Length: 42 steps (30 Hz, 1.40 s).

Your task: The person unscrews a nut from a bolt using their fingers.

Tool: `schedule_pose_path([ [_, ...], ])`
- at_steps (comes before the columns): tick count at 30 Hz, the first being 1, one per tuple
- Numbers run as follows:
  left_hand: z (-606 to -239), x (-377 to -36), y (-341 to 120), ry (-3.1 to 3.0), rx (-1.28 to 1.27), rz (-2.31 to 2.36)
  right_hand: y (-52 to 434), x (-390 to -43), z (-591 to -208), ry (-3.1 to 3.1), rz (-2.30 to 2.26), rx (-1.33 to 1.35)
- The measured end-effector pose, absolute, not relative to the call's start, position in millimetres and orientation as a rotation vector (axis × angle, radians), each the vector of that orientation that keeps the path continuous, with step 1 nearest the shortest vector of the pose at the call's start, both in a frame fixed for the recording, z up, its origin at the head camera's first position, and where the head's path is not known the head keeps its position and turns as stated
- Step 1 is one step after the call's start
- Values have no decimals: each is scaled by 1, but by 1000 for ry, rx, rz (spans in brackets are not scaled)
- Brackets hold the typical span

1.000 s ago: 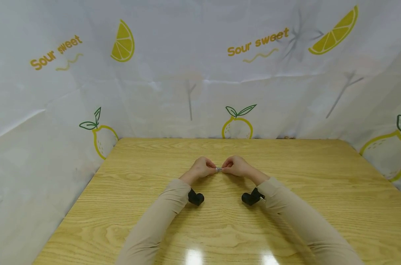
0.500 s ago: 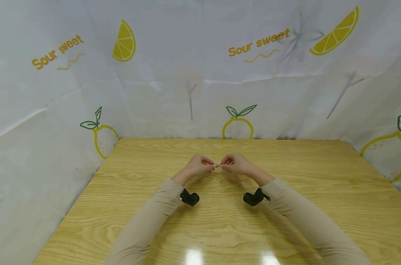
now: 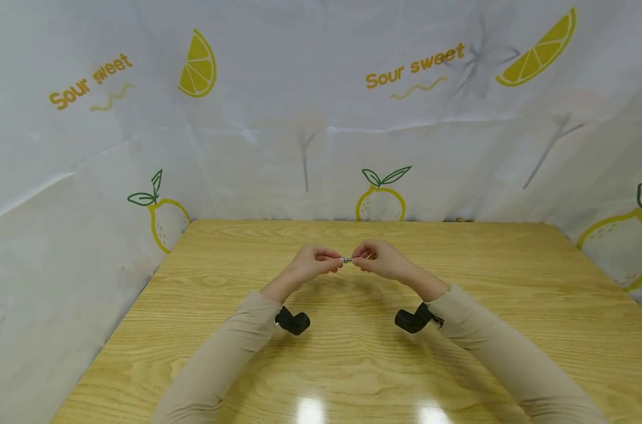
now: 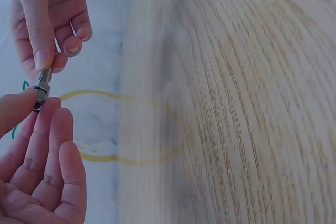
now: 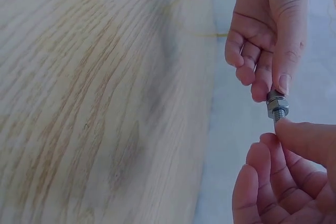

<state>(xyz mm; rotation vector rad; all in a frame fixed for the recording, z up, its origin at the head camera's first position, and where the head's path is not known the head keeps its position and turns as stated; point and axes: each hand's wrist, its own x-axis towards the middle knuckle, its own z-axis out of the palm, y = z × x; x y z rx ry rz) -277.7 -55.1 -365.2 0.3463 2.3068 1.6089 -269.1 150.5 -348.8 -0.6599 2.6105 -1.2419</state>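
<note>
Above the table (image 3: 459, 259) my left hand (image 3: 311, 265) and right hand (image 3: 380, 259) pinch the bolt (image 3: 346, 259) between them (nut on it), lifted slightly higher than a second ago.

Left hand (image 3: 313, 265) and right hand (image 3: 381, 260) raised above the table (image 3: 512, 306), fingertips (image 4: 39, 59) meeting at mid-table. Thumb and forefinger of each pinched together, other fingers loosely curled. Both forearms angled inward from the table's near edge, wrists lifted, sleeves to the wrists.
</note>
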Motion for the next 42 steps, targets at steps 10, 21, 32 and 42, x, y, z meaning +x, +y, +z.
schedule_pose_path([
  [10, -359, -263, -56, 2324, 387, 1676, 151, -255, -337, 2622, -1264, -696],
  [21, -357, -250, -57, 2323, 421, 1719, 150, -245, -335, 2567, -1328, -711],
  [32, -359, -247, -56, 2335, 499, 1715, 144, -241, -342, 2546, -1346, -731],
  [42, -360, -245, -55, 2318, 505, 1728, 144, -240, -343, 2565, -1370, -747],
])
